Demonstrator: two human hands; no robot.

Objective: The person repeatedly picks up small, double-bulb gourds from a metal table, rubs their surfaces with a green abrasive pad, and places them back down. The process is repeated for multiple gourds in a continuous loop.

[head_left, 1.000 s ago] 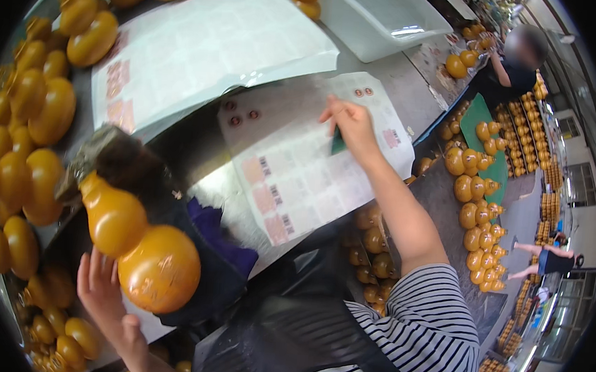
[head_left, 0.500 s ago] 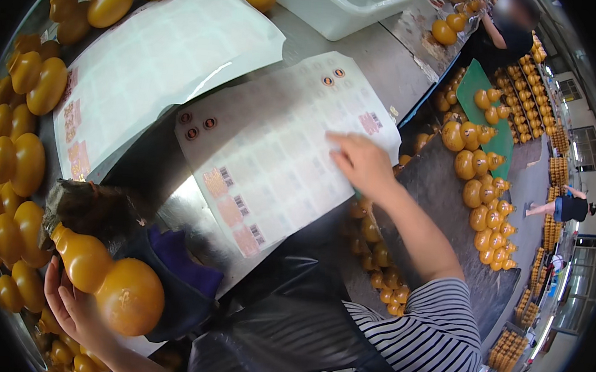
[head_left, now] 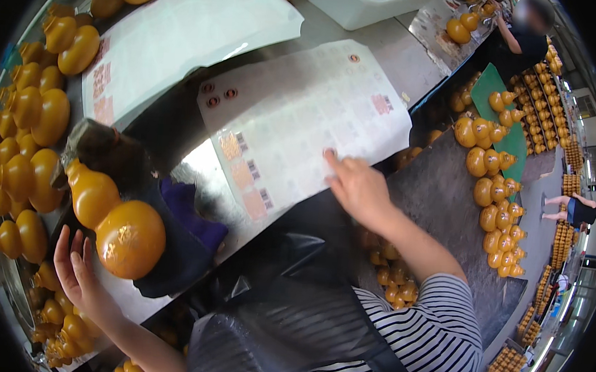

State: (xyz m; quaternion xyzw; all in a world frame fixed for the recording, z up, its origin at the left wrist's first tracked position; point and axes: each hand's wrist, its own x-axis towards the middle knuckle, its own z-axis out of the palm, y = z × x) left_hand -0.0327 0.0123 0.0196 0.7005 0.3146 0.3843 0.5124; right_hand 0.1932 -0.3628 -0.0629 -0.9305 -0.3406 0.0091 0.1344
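A large orange-brown bottle gourd (head_left: 132,240) with a small gold mark on its round bottom lies on a dark cloth pad (head_left: 183,247). My left hand (head_left: 84,278) is beside the gourd, fingers apart and holding nothing. Over the near edge of a white sticker sheet (head_left: 297,103), my right hand (head_left: 360,190) has its index finger stretched out, the other fingers curled. A small round red sticker (head_left: 329,152) shows at that fingertip; how the thumb meets it is hidden. One round sticker (head_left: 353,58) remains at the sheet's far corner, and several sit at its left.
Another stack of white sheets (head_left: 198,27) lies farther left. Gourds crowd the left side (head_left: 47,116). A white plastic tub (head_left: 366,1) stands at the back. Rows of gourds (head_left: 496,172) lie on the right, with a co-worker (head_left: 526,39) beyond.
One of the two round stickers at the far corner has left the sheet. My right hand has drawn back toward me with a sticker at its fingertip. The left hand has moved off the gourd.
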